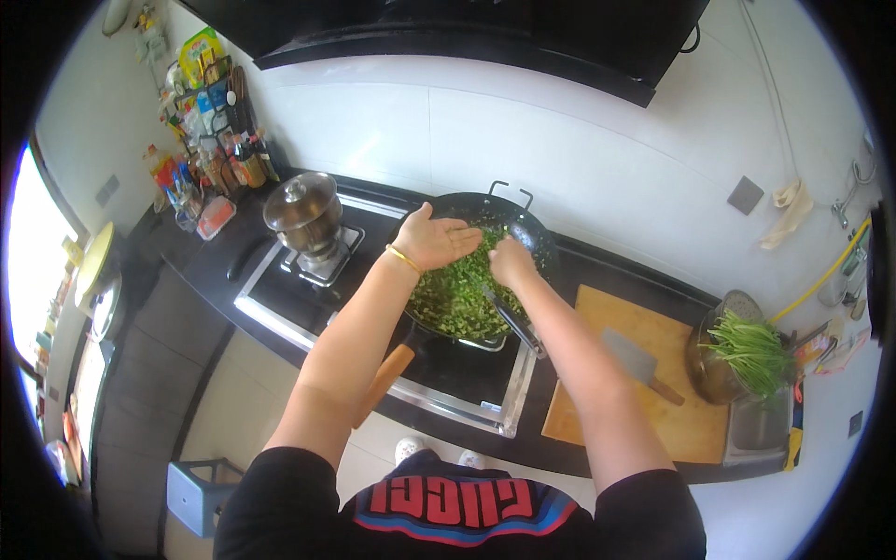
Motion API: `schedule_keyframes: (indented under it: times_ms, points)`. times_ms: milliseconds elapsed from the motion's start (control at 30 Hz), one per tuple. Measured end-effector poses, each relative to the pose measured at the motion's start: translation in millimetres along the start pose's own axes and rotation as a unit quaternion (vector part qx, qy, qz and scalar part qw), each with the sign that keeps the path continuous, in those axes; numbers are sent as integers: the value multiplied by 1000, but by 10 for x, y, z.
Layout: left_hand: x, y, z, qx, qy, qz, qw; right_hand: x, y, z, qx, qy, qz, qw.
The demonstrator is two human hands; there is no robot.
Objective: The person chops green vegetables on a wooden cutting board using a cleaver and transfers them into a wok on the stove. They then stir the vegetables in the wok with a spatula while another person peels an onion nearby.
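Observation:
Chopped green leaves (458, 301) fill much of a dark wok (539, 234) on the stove. Over the wok, my left hand (441, 238) is turned palm up with its fingers extended, holding nothing visible; a yellow bangle (404, 259) circles the wrist. My right hand (511, 260) is beside it, above the greens, its fingers curled inward; whether it holds anything is hidden. A utensil with a dark handle (514, 320) leans from the greens over the wok's near right rim, under my right forearm. The wok's wooden handle (385, 381) points toward me, partly behind my left forearm.
A lidded steel pot (306, 213) stands on the left burner. To the right, a cleaver (633, 360) lies on a wooden cutting board (595, 420), near a metal pot (707, 371) with long green stalks (752, 350). Bottles (245, 164) crowd the back left corner. A range hood (455, 31) hangs above.

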State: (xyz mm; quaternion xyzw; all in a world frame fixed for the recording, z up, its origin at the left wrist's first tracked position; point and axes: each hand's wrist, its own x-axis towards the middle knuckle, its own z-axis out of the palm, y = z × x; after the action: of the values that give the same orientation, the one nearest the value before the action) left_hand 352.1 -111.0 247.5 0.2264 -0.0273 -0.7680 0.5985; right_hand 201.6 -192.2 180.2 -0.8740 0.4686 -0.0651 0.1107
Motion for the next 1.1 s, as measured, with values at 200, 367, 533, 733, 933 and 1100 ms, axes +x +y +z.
schedule_keyframes:
  times_ms: [200,367,533,733,933,1100]
  points:
    - [103,149,-281,81,-67,58,993,-303,-640,-238,261,137,-217,931]
    - [-348,174,-24,115,-137,-84,980,-130,-303,-267,346,195,-43,917]
    - [-365,213,-116,102,-142,-89,981,-284,-801,-459,386,143,-109,905]
    - [-437,238,-92,110,-189,-141,966,-308,-720,-427,471,189,-44,861]
    - [-291,222,-412,360,3,40,932,-403,-580,-481,453,192,61,868]
    - [-181,138,-558,557,55,293,775,-362,-704,-353,380,149,39,912]
